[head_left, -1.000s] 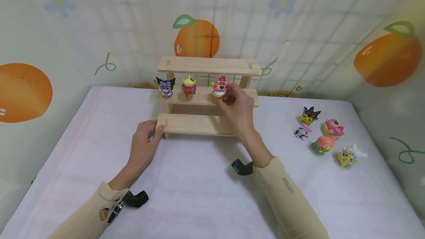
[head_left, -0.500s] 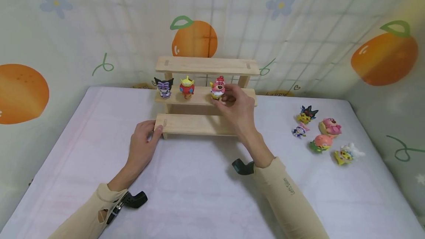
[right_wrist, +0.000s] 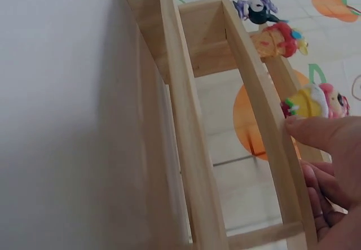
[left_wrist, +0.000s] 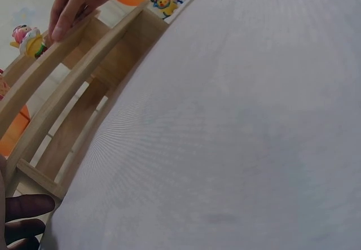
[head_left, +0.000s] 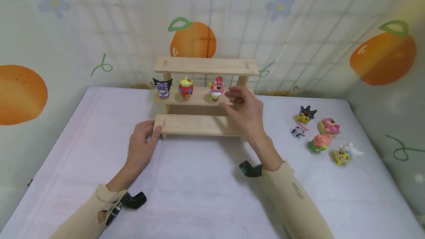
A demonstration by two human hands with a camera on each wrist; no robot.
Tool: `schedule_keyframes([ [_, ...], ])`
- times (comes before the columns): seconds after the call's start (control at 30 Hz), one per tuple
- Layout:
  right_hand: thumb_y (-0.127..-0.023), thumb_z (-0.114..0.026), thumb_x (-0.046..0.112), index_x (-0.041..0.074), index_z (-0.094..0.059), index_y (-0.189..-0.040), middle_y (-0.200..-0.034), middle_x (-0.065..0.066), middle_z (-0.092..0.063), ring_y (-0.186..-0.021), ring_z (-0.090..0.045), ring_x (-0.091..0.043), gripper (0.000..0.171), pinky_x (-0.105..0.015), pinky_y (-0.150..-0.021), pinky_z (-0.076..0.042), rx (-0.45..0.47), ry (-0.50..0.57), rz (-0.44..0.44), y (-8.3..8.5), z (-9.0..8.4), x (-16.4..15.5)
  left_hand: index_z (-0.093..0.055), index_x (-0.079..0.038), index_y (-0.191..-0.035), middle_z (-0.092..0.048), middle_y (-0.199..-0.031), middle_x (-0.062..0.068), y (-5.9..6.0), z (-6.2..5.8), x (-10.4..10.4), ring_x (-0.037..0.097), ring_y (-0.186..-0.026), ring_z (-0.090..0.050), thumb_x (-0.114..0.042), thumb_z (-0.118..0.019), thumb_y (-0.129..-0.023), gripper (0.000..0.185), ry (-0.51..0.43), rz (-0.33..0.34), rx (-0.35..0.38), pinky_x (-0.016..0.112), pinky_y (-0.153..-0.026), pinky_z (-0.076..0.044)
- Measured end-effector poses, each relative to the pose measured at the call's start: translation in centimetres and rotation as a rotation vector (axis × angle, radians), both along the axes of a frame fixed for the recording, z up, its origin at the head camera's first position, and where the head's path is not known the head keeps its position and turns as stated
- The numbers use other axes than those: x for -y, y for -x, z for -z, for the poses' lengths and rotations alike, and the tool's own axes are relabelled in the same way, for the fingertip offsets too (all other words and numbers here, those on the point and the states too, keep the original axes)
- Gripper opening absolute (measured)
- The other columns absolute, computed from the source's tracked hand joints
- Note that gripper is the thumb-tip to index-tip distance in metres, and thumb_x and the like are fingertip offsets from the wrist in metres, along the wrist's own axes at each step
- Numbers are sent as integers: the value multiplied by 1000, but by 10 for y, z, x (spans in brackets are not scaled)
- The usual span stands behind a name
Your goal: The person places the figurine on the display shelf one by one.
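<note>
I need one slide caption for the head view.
Left hand gripping a three-tiered pale wooden stand, right hand beside a pink-and-white figurine on the middle shelf.

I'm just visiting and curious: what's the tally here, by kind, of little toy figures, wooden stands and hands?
Toy figures standing on the middle shelf: 3
Toy figures on the table: 5
Wooden stand: 1
Left hand and right hand: 2
Total: 11, of which 8 are toy figures
</note>
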State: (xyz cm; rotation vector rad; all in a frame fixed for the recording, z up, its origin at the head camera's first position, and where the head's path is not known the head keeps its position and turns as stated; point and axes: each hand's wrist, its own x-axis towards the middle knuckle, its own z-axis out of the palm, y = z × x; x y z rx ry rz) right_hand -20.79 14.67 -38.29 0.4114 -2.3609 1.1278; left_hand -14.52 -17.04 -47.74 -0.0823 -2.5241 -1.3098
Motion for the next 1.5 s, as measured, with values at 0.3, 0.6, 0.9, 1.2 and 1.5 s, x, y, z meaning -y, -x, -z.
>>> schedule_keyframes([
  [0.3,-86,-88,12,2,-69,-122,-109,-8,-80,-89,-73,-24,42,-25,-83,-52,-83,-13,66,-7,2,-30,-77,0,-110,-69,-134,12,1,0,0,28,-137,-53,-35,-58,-108,40,-17,0,1,53,-117,-39],
  [0.6,-93,-82,15,1,-69,-122,-110,-11,-80,-91,-72,-29,35,-19,-84,-44,-107,10,175,-18,12,-70,-77,0,-107,-69,-133,12,-1,3,2,29,-136,-54,-33,-60,-108,37,-10,-7,-15,52,-116,-40],
  [0.9,-94,-80,16,3,-69,-125,-115,-9,-79,-96,-69,-17,36,-14,-90,-44,-67,7,268,-39,18,-110,-77,0,-106,-69,-134,13,-2,5,4,29,-137,-53,-32,-60,-108,37,-11,-6,-11,52,-117,-39],
  [1.2,-89,-83,9,1,-71,-124,-110,-14,-79,-94,-57,19,37,-10,-93,-38,-143,-11,348,-62,16,-152,-77,-1,-105,-69,-134,12,-2,2,2,29,-136,-53,-33,-59,-108,37,-17,7,-16,52,-117,-39],
  [1.5,-94,-79,15,6,-69,-129,-118,-15,-77,-95,-51,21,38,-5,-85,-37,-32,-43,481,-72,10,-178,-78,-2,-105,-69,-135,11,-1,1,2,28,-137,-53,-34,-59,-108,37,-24,12,-8,52,-117,-39],
])
